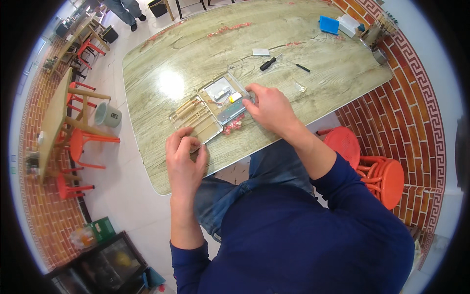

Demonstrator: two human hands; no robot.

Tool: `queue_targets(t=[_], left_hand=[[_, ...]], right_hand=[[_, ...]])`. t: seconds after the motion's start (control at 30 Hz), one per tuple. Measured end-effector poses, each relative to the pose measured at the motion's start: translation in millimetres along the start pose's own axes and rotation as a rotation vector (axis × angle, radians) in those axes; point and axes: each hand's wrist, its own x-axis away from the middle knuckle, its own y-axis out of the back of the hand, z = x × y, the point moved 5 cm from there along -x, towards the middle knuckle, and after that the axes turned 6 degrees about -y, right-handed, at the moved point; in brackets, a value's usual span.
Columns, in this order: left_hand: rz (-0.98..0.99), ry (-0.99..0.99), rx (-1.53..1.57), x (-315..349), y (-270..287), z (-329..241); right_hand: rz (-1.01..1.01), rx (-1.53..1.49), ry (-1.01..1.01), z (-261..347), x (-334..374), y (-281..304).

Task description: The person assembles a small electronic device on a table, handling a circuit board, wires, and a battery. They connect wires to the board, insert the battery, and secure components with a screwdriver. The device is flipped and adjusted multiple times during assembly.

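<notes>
On the table lies an opened electronic device, its beige plastic case half (198, 117) on the left and the other half (224, 87) beside it, joined by thin wires. A green-grey circuit board (230, 112) lies along the near side of the right half, with a yellow part (234, 97) next to it. My right hand (270, 109) pinches the right end of the device by the board, thumb on top. With curled fingers my left hand (184, 156) is at the near left corner of the beige half; its fingertips are partly hidden.
Beyond the device lie a black-handled screwdriver (268, 63), a thin black tool (303, 68) and a small white box (261, 52). A small clear packet (299, 87) is to the right. A blue box (329, 24) stands far right. Red stools (391, 183) are beside the table.
</notes>
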Motion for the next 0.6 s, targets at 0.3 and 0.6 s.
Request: queue_targets(t=[0.3,0.6], left_hand=[[0.175,-0.147,-0.245,-45,3,-14],[0.535,-0.084,-0.330,-101,-35,2]], right_hand=[[-0.050,-0.374,0.059,-8,8,14],[-0.198,-0.563,0.172,-22,22,17]])
